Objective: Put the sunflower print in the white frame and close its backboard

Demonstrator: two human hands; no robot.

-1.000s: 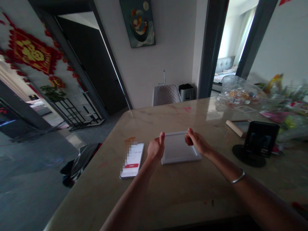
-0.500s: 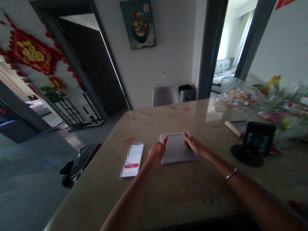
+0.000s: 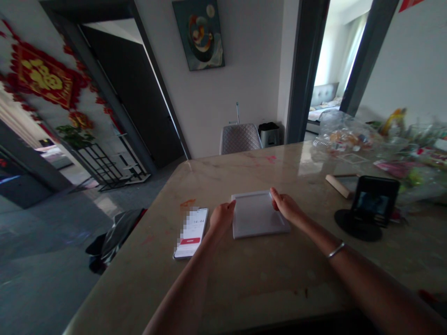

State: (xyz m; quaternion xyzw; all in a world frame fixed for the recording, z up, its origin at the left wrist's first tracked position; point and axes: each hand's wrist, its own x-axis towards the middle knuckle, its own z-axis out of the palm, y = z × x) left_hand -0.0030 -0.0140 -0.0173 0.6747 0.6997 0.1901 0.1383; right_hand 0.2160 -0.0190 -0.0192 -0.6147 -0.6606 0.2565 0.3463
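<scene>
A flat, pale rectangular plastic box with a raised rim lies on the stone-topped table in front of me. My left hand is closed at its left edge, the thumb against the upper left corner. At the upper right edge my right hand is closed on the rim with its thumb on top; its other fingers are partly hidden. Just left of my left hand, a phone lies face up with its screen lit and partly pixelated.
To the right stands a black device on a round-based stand, with a wooden-edged object behind it. Clear plastic bags and packages crowd the far right. A quilted chair stands beyond the far edge.
My thumbs have moved outward from over the box to its edges. My left hand has shifted slightly left and my right hand slightly right. The box has stayed nearly in place.
</scene>
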